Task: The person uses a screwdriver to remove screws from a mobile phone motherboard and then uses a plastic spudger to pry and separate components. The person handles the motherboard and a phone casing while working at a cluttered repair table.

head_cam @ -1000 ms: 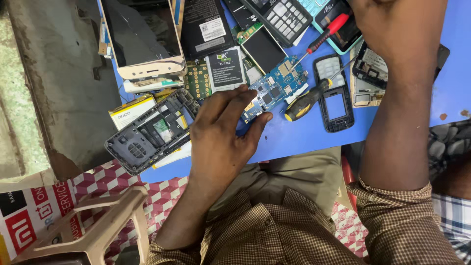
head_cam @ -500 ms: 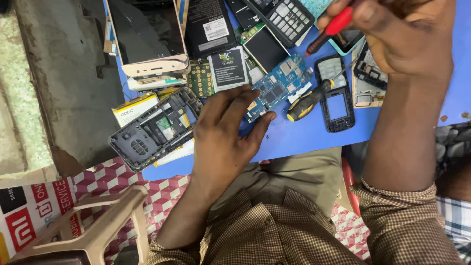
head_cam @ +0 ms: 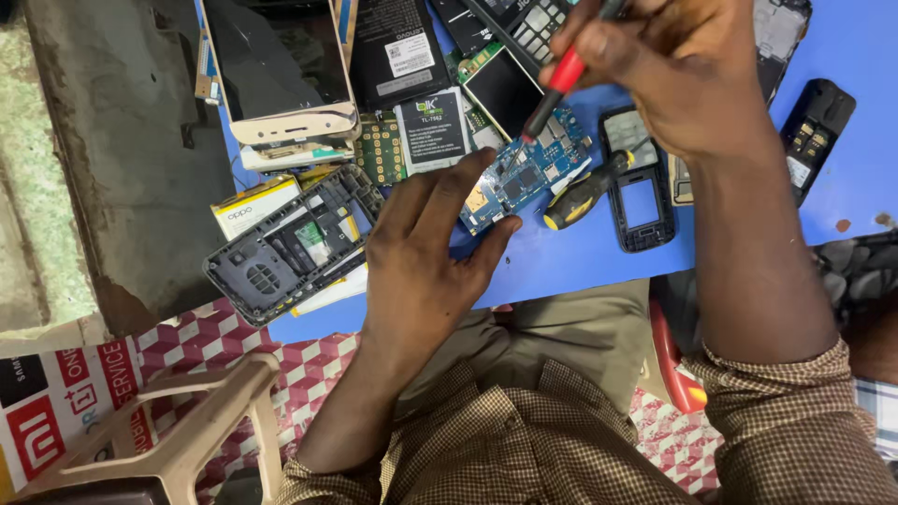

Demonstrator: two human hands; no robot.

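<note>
Head view: blue circuit board (head_cam: 528,175) lies on the blue table (head_cam: 580,257), near the front edge, centre of frame. Long axis runs diagonal, near-left end to far-right end; component side up. Left hand (head_cam: 426,252) flat and open over its near-left end, fingers spread, index and thumb tips touching the board edges, pinning it, not closed around it. Right hand (head_cam: 678,70) above and to the right, closed around a red-handled screwdriver (head_cam: 557,84). Screwdriver tilts, handle up far-right in the fist, dark shaft pointing down-left, tip at the far edge of the board; actual contact hard to confirm.

Just right of the board, a yellow-and-black screwdriver (head_cam: 585,190) lies on the table, roughly parallel to the board axis, touching or nearly touching its right end. Right of that, a black phone front frame (head_cam: 641,182) with open window, long axis near-far. Far right, a black phone back shell (head_cam: 816,131).

Left of the board, a grey phone middle chassis (head_cam: 290,245) lies diagonal, overhanging the table edge. Far of the board: a white-labelled battery (head_cam: 432,129), a green keypad board (head_cam: 379,148), a small display module (head_cam: 503,89), a keypad phone (head_cam: 524,23). Far left, a gold smartphone (head_cam: 276,70), screen dark. Near-left, a beige plastic stool (head_cam: 178,440) on the floor.
</note>
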